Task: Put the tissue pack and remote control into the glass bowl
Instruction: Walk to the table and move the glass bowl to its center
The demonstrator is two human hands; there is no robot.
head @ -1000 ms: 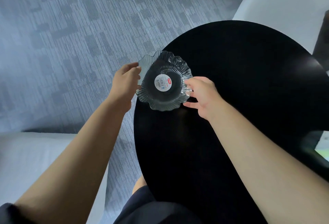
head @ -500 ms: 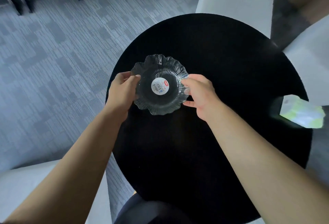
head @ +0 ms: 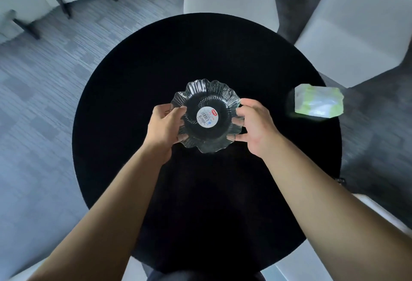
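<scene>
Head view: glass bowl [head: 206, 115] mouth-up between both hands' grips

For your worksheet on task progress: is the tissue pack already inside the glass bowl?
No, the tissue pack lies on the black table, apart from the glass bowl.

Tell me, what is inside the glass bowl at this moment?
Nothing loose lies in the glass bowl; only a round label shows at its centre. Both hands cover parts of the rim. The tissue pack lies outside.

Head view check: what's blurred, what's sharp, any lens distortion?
Head view: tissue pack and floor edges smeared by motion blur; glass bowl, left hand and right hand fairly sharp; black table swallows detail; wide-angle bowing at edges.
</scene>
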